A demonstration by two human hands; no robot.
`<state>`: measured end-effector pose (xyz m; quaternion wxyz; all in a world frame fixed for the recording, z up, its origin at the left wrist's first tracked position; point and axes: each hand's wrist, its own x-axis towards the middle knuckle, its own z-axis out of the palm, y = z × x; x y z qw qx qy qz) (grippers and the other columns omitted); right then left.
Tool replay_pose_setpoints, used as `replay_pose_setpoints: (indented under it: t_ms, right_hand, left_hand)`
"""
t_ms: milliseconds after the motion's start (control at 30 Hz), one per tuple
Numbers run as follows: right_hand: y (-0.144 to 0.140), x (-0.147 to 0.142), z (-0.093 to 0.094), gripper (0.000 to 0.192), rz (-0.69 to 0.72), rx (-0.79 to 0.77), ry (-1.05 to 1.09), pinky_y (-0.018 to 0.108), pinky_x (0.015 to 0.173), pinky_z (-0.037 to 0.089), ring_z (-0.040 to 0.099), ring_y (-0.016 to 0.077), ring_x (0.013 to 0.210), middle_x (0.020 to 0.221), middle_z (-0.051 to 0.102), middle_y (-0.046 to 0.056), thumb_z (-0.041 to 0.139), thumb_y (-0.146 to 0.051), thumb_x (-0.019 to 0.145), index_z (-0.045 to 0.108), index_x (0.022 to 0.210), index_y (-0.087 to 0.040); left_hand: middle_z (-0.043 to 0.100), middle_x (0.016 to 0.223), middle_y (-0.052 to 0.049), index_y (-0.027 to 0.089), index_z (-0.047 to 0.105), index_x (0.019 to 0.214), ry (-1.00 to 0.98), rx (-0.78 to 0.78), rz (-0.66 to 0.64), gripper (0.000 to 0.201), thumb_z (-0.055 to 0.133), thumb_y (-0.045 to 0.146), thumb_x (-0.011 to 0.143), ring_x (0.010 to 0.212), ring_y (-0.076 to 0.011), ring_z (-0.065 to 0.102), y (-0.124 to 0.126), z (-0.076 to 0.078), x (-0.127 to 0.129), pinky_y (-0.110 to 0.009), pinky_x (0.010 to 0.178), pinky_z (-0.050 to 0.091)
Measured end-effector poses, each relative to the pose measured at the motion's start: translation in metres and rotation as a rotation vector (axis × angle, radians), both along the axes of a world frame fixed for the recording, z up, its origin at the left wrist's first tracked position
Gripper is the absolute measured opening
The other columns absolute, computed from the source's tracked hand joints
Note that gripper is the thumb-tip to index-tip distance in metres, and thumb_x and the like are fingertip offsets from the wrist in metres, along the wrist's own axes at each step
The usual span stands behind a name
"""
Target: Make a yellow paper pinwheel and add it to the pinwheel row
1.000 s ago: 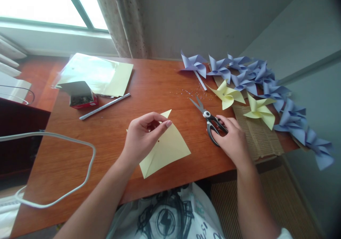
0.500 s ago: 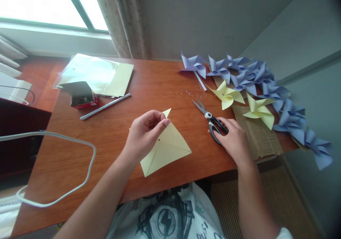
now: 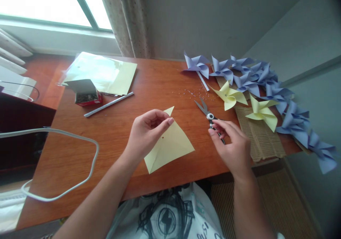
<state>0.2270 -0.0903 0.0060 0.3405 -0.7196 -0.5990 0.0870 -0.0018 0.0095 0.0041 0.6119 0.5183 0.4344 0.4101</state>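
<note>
Scissors (image 3: 210, 120) lie on the wooden desk (image 3: 80, 153), blades pointing toward ten o'clock and handles trailing toward four, so their long axis runs diagonally across the desktop. The right hand (image 3: 230, 145) covers the handle end, fingers curled loosely over the loops; whether they have actually closed around them I cannot tell. At about nine o'clock from the scissors, just apart from them, the left hand (image 3: 145, 134) pinches one corner of a yellow paper square (image 3: 170, 148), lifting that corner while the rest lies flat. The right hand is clearly the nearer to the scissors. Toward one o'clock sit yellow pinwheels (image 3: 230, 97) and a row of blue pinwheels (image 3: 266, 81).
</note>
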Motion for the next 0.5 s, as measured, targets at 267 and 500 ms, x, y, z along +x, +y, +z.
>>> replay_pose_setpoints:
  t_ms: [267, 500]
  right_hand:
    - [0.028, -0.07, 0.001, 0.009, 0.183, -0.05, 0.4, 0.034, 0.076, 0.055, 0.069, 0.0202, 0.079, 0.089, 0.075, 0.003, 0.063, -0.028, 0.094, 0.071, 0.093, -0.024]
    - [0.027, -0.064, 0.002, 0.013, 0.089, -0.185, 0.679, 0.035, 0.079, 0.057, 0.071, 0.0227, 0.084, 0.091, 0.076, 0.005, 0.067, -0.034, 0.092, 0.072, 0.091, -0.022]
  left_hand:
    - [0.068, 0.077, -0.002, 0.017, 0.07, 0.08, -0.034, 0.0, -0.037, 0.024, 0.086, 0.034, 0.073, 0.069, -0.013, 0.06, -0.001, -0.003, 0.001, -0.022, 0.061, 0.048]
    - [0.069, 0.084, -0.004, 0.018, 0.072, 0.091, -0.018, 0.06, -0.131, 0.015, 0.078, 0.027, 0.081, 0.072, -0.0137, 0.06, -0.003, -0.002, -0.003, -0.023, 0.062, 0.048]
